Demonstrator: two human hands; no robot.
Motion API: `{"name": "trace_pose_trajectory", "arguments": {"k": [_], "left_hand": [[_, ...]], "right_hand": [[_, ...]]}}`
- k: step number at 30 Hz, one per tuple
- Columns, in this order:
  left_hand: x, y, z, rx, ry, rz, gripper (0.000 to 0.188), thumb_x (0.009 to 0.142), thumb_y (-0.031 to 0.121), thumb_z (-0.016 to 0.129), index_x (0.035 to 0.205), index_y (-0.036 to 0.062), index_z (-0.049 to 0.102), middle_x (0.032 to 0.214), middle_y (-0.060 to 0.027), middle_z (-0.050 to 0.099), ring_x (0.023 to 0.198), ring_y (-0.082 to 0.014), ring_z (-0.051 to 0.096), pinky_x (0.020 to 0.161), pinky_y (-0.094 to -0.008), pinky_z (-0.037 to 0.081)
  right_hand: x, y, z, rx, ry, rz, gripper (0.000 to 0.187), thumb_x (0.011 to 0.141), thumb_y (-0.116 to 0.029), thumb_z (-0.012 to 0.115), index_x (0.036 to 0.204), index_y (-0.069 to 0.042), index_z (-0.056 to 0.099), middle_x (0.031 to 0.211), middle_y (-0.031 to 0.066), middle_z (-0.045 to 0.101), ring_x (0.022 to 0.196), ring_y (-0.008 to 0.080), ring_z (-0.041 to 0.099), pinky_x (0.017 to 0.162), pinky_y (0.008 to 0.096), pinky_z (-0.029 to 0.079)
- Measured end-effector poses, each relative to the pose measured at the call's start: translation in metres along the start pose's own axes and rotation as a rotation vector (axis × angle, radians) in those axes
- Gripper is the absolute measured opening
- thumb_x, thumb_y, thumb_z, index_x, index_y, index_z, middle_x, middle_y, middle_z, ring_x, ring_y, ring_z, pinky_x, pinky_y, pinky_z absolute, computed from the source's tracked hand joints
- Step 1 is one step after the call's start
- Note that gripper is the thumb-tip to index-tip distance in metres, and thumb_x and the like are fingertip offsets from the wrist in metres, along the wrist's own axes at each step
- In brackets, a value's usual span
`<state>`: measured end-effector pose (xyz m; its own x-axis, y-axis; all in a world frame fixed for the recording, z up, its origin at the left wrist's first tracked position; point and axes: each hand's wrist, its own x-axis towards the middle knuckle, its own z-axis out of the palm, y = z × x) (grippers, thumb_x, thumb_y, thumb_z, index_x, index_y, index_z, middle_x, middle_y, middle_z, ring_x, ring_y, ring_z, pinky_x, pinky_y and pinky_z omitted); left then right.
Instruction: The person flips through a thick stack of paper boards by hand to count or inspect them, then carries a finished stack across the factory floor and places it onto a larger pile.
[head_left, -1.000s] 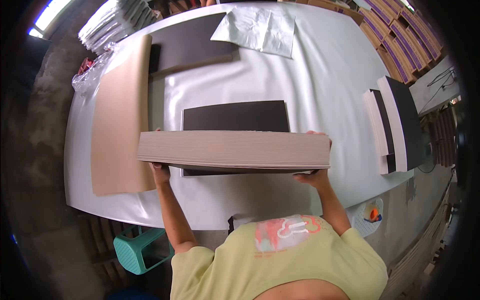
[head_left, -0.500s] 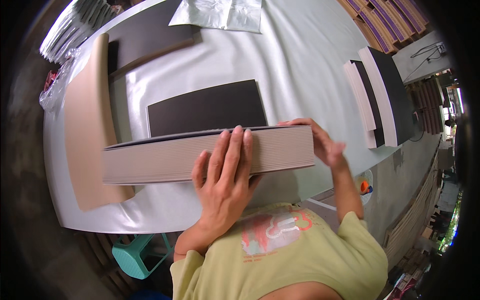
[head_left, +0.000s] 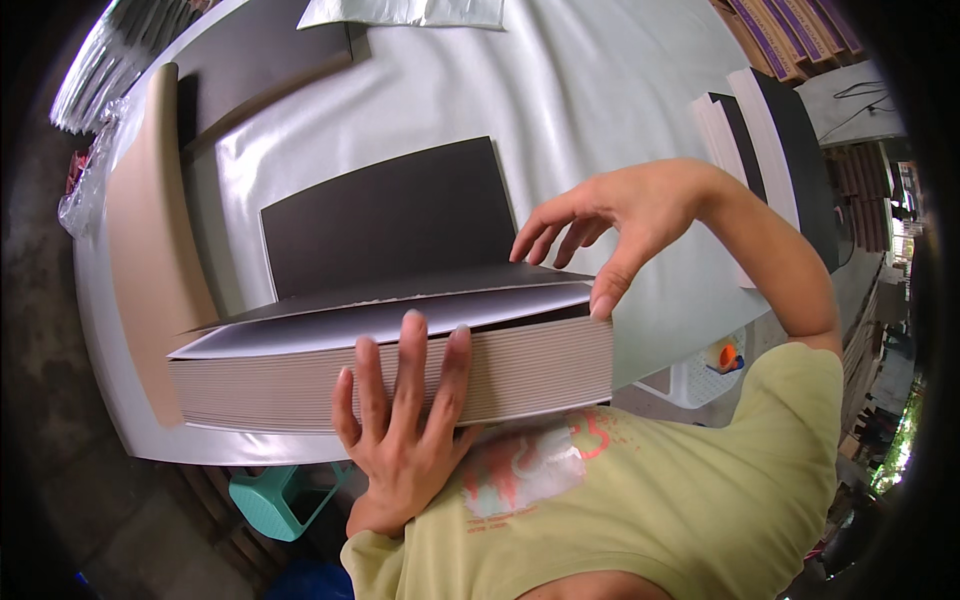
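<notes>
A thick stack of black-topped boards (head_left: 530,358) is at the table's near side, its beige layered edge toward me. Against that edge, fingers spread, lies my left hand (head_left: 400,430), tips reaching a white layer (head_left: 290,325) near the top. The top black sheet (head_left: 440,283) is raised off the stack, with a gap showing beneath. At its right corner my right hand (head_left: 640,215) pinches it, thumb at the near edge and fingers over the top. Just behind stands or lies another black panel (head_left: 390,215); its lower edge is hidden.
A curled tan sheet (head_left: 150,230) and a large dark board stack (head_left: 270,75) lie on the left of the table (head_left: 600,90). Silvery film (head_left: 420,10) is at the far edge. More black-topped stacks (head_left: 785,150) sit at right. A green stool (head_left: 275,500) stands below.
My right hand has come up from the stack's right end onto its top corner. The top sheet has lifted, showing white beneath. The stack sits lower and nearer to me in view.
</notes>
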<state>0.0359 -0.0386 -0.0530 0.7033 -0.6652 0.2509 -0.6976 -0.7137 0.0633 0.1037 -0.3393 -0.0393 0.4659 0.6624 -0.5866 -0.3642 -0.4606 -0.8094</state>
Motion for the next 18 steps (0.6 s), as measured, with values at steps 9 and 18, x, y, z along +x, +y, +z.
{"name": "trace_pose_trajectory", "arguments": {"k": [9, 18], "left_hand": [[-0.001, 0.002, -0.004, -0.043, -0.079, -0.003, 0.073, 0.055, 0.030, 0.079, 0.125, 0.0194, 0.059, 0.136, -0.0080, 0.050, 0.129, -0.0291, 0.043, 0.110, -0.0443, 0.016], [0.000, 0.002, -0.011, -0.067, -0.129, -0.003, 0.083, 0.053, 0.031, 0.081, 0.130, 0.0212, 0.053, 0.142, -0.0113, 0.044, 0.133, -0.0389, 0.034, 0.107, -0.0489, 0.021]], "right_hand": [[-0.018, -0.030, -0.015, -0.715, 0.178, -0.265, 0.028, 0.088, -0.002, 0.051, 0.113, -0.009, 0.062, 0.114, 0.0193, 0.059, 0.096, 0.0301, 0.063, 0.086, 0.0330, 0.049], [-0.016, -0.012, 0.004, -0.708, 0.363, -0.316, 0.092, 0.049, -0.034, 0.088, 0.128, -0.003, 0.051, 0.122, 0.0177, 0.052, 0.105, 0.0351, 0.056, 0.086, 0.0372, 0.048]]}}
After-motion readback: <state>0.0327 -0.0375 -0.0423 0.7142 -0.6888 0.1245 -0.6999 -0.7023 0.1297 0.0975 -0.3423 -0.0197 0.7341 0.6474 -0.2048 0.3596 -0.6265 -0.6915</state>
